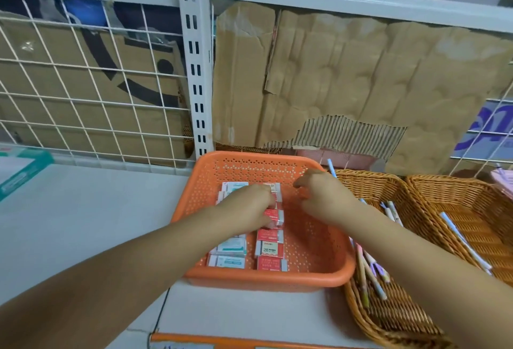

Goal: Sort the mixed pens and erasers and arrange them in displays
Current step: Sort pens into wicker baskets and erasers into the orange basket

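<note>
Erasers lie in the orange perforated basket (263,279) at the lower middle of the frame, sorted into two columns: teal-and-white erasers (230,261) on the left, red erasers (270,248) just beside them on the right. The right part of the basket floor is bare. My left hand (249,204) is down on the far end of the columns, thumb and fingers clamped around a short run of the red erasers. My right hand (324,196) hovers over the bare part, fingers loosely curled, with nothing in it that I can see.

Touching the orange basket on its right is a wicker basket (361,321) holding a loose heap of pens (369,271) along its left wall, one of them leaning up against the far corner. At the right edge of the frame a second wicker basket (444,182) holds a few pale blue pens (466,243). All three containers stand on a white shelf (83,223), with torn cardboard (333,85) behind them and a teal box (22,168) at the left edge.
</note>
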